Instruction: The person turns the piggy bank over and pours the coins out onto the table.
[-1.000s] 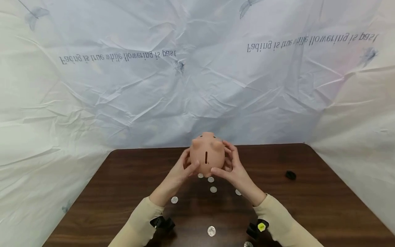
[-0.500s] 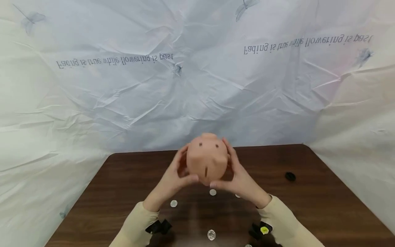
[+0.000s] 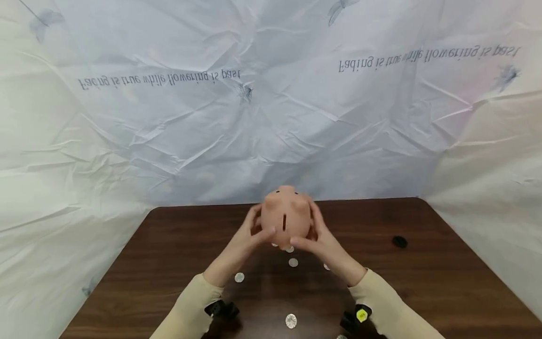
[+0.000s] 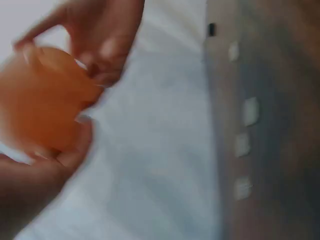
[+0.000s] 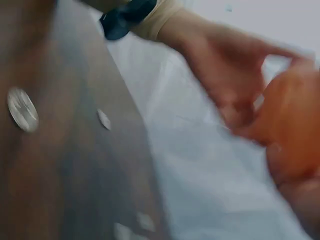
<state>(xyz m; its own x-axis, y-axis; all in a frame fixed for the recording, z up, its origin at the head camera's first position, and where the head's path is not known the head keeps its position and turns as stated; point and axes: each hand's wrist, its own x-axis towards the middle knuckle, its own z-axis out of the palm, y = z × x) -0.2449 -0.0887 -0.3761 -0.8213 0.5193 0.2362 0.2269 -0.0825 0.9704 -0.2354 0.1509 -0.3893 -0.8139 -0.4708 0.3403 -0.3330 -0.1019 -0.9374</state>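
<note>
A pink piggy bank (image 3: 292, 214) is held up over the table between both hands, its coin slot facing the head camera and its snout pointing away. My left hand (image 3: 243, 242) grips its left side, thumb on the near part of the back. On the opposite side my right hand (image 3: 323, 240) holds it the same way, thumb near the slot. Both wrist views are blurred; in the left one the piggy bank (image 4: 45, 100) appears orange with fingers curled about it. Below lie several silver coins, one coin (image 3: 293, 262) just nearer than the piggy bank.
The dark wooden table (image 3: 169, 263) carries more coins, with a coin (image 3: 239, 277) at left and another coin (image 3: 290, 321) near the front. A small black object (image 3: 399, 242) lies at right. Pale printed sheets (image 3: 203, 122) hang behind and at the sides.
The piggy bank tipped toward the head camera, showing more of its face, and has now tilted back, with the slot higher again. Both hands moved with it and kept their hold.
</note>
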